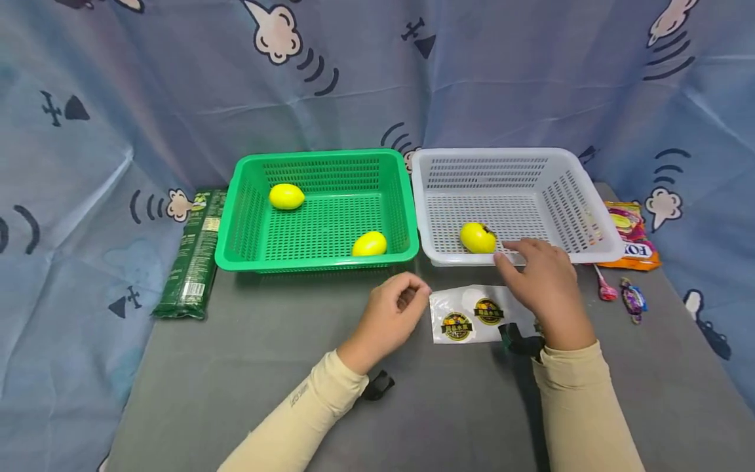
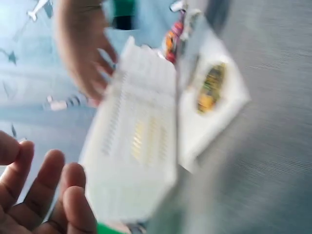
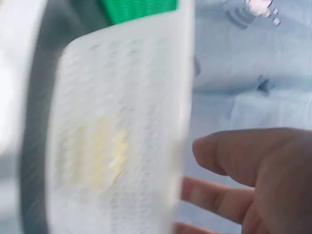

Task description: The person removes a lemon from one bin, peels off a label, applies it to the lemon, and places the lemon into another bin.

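Observation:
In the head view my right hand [image 1: 545, 282] reaches over the front rim of the white basket [image 1: 519, 157], thumb and fingers spread and holding nothing. Just left of its fingertips, inside that basket, lies a yellow fruit [image 1: 476, 238] with a dark stem cap. My left hand [image 1: 386, 321] hovers before the baskets, fingers loosely bent and nothing in them. Beside it lies a white plastic packet [image 1: 463, 321] with round printed labels, partly hidden by my right hand. Through the basket wall in the right wrist view, the fruit shows as a blurred yellow patch.
A green basket [image 1: 307, 263] holding two lemons [image 1: 286, 196] stands left of the white one. A long green package [image 1: 191, 262] lies at far left. On the right are an orange snack bag [image 1: 634, 239], a lollipop [image 1: 606, 290] and a purple wrapped candy [image 1: 633, 300].

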### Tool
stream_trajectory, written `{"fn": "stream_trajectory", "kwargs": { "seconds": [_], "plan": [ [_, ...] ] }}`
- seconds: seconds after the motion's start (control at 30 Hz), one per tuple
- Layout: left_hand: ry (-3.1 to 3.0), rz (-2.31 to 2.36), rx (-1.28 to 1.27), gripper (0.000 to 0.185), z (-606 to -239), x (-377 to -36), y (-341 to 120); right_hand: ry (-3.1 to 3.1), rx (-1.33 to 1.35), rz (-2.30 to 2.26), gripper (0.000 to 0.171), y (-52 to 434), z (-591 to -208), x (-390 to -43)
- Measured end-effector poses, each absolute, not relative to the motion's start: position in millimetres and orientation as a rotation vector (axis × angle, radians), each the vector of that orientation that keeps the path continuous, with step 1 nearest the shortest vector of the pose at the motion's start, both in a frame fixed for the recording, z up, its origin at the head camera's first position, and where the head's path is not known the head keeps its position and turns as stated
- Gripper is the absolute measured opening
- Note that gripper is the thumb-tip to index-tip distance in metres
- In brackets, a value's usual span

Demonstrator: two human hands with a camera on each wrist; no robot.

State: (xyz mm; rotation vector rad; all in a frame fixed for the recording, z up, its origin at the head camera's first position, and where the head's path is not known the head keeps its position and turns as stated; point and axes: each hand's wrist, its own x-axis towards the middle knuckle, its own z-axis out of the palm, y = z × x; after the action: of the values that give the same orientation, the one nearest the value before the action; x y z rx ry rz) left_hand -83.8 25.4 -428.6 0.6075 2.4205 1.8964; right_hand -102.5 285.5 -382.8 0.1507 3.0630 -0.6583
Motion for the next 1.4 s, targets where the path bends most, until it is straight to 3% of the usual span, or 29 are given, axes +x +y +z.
{"fn": "stream_trajectory", "kwargs": {
  "seconds": [0.27,0.37,0.53,0.77,1.0,1.2,1.4],
  "plan": [
    [2.586,2.057,0.545,0.013,-459.1,-64.2,6.1,3.109,-0.079,-0.847,0.044,200.6,-370.8,-113.7],
    [2.835,2.118,0.587,0.013,-460.8,-72.8,-3.5,3.143,-0.203,-0.832,0.036,165.5,-382.4,-114.6],
    [3.065,2.079,0.421,0.019,-436.3,-101.9,-31.4,3.237,-0.216,-0.746,0.025,130.8,-394.9,-113.7],
    [2.831,1.265,0.409,0.033,-370.4,-182.2,-58.6,3.232,-0.258,-0.710,0.022,120.9,-396.4,-115.4],
    [2.206,0.653,0.526,0.046,-378.5,-268.7,-44.5,3.235,-0.336,-0.645,0.022,120.0,-400.9,-117.5],
    [2.054,0.511,0.444,0.055,-393.0,-287.8,-39.5,3.240,-0.380,-0.644,0.022,118.7,-399.7,-117.8],
    [2.136,0.638,0.571,0.056,-395.0,-285.7,-41.5,3.268,-0.379,-0.641,0.022,122.7,-397.7,-116.8]
  ]
}}
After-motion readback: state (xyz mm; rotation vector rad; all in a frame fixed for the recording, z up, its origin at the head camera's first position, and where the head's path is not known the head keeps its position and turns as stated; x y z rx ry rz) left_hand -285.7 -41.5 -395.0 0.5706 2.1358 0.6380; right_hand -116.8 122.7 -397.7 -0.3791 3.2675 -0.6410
